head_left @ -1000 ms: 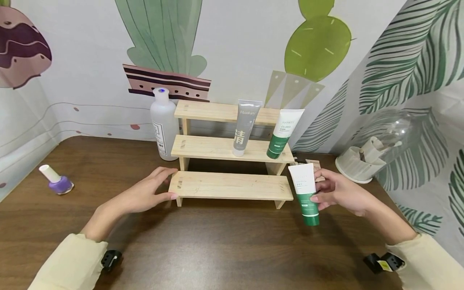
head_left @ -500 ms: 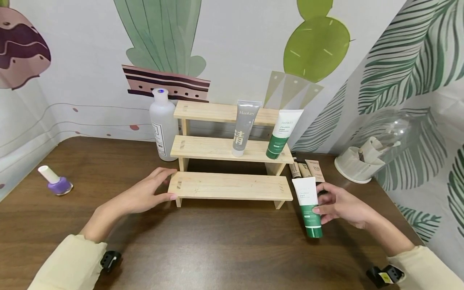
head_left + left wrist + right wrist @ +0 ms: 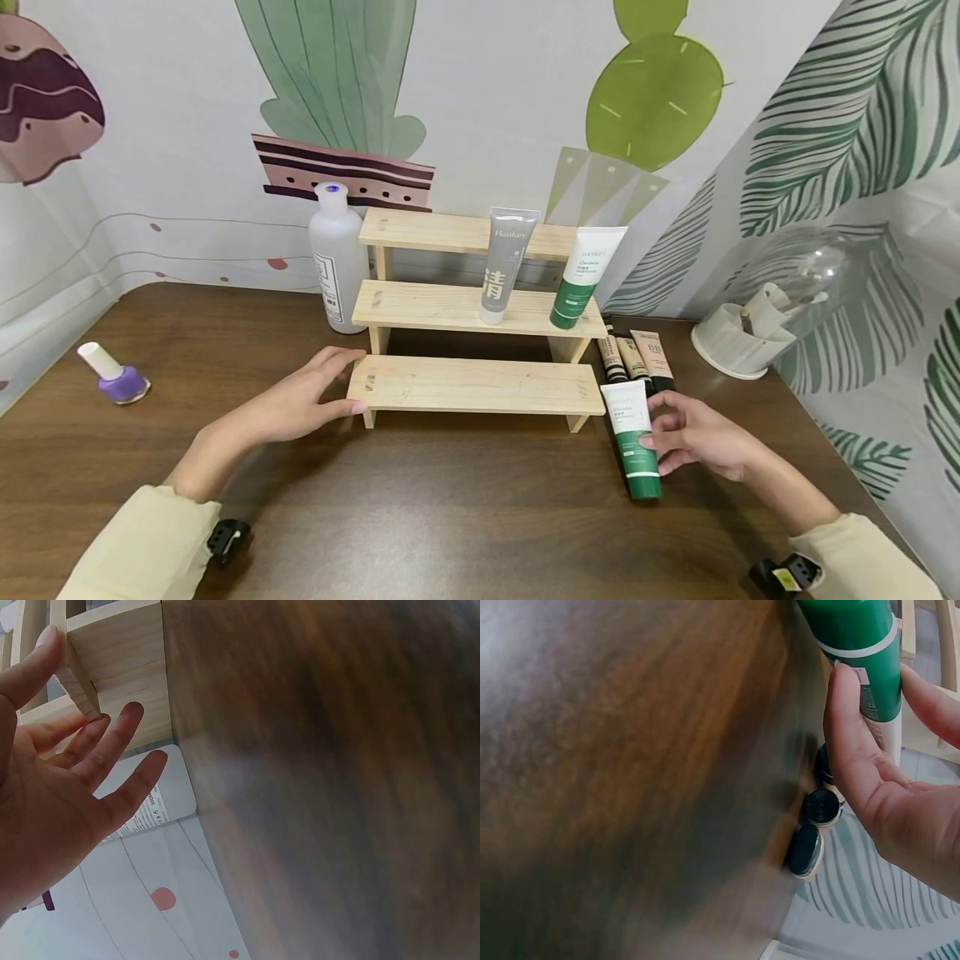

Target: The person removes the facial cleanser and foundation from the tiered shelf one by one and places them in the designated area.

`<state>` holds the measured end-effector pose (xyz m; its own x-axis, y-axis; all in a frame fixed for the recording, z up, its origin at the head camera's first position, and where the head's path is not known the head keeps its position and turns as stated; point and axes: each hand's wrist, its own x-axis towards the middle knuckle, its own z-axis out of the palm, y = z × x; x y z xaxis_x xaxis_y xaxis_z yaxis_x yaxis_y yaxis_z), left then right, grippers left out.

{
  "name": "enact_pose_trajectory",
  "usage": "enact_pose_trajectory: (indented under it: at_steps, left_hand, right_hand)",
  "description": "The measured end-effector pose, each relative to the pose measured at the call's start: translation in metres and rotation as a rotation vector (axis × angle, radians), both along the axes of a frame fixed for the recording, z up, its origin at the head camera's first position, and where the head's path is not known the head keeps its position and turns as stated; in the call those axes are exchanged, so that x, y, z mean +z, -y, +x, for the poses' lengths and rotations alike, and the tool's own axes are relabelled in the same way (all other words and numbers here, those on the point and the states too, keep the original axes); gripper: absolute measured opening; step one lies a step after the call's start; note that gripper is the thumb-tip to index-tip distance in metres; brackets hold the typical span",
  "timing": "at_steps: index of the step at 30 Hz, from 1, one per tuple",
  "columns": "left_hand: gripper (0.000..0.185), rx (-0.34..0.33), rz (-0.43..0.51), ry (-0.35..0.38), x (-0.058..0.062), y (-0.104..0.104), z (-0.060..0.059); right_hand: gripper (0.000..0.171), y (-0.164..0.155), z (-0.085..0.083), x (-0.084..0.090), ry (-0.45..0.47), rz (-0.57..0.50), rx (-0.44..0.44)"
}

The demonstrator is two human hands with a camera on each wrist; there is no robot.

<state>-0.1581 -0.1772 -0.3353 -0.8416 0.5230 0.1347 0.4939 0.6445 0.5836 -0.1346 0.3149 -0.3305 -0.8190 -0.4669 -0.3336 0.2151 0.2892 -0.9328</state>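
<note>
My right hand [image 3: 701, 437] holds a white and green squeeze tube [image 3: 633, 442] between thumb and fingers, just off the right end of the lowest step. The tube's green cap points down toward me; in the right wrist view the fingers wrap its green part [image 3: 866, 671]. My left hand [image 3: 303, 396] grips the left end of the three-step wooden display stand [image 3: 480, 385], thumb at the front corner and fingertips at the back corner. On the middle step, a grey tube [image 3: 510, 262] and another white and green tube [image 3: 588, 275] stand upright on their caps.
Several small cosmetic tubes [image 3: 633, 358] lie behind the held tube. A domed holder [image 3: 750, 337] stands at the back right. A white bottle [image 3: 337, 258] stands left of the stand, with purple nail polish [image 3: 120, 379] lying farther left. A patterned cloth [image 3: 487, 100] borders the table.
My right hand has lowered the white and green tube toward the table's front, then shifted it slightly left. The small tubes behind it have come into view. My left hand stays put.
</note>
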Motion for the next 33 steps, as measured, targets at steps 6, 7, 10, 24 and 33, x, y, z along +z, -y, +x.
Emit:
enact_pose_trajectory:
  at_steps: [6,7,10,24,33]
  left_hand:
    - [0.063,-0.002,-0.003,0.002,0.001,0.000,0.000]
    - [0.063,-0.003,-0.004,0.002,0.001,0.000,0.000]
    - [0.063,-0.005,-0.005,0.001,0.001,0.000,0.000]
    - [0.061,-0.001,-0.002,-0.005,-0.001,0.001,0.000]
    - [0.061,-0.003,-0.002,-0.011,-0.002,0.001,0.000]
  right_hand:
    - [0.045,0.000,0.000,-0.003,0.036,0.014,-0.025]
    - [0.046,0.000,0.000,-0.004,0.041,0.017,-0.030]
    - [0.048,-0.001,0.000,-0.005,0.052,0.020,-0.035]
    - [0.052,-0.005,-0.003,-0.009,0.069,0.012,-0.034]
    - [0.056,-0.010,-0.002,-0.010,0.083,0.033,-0.063]
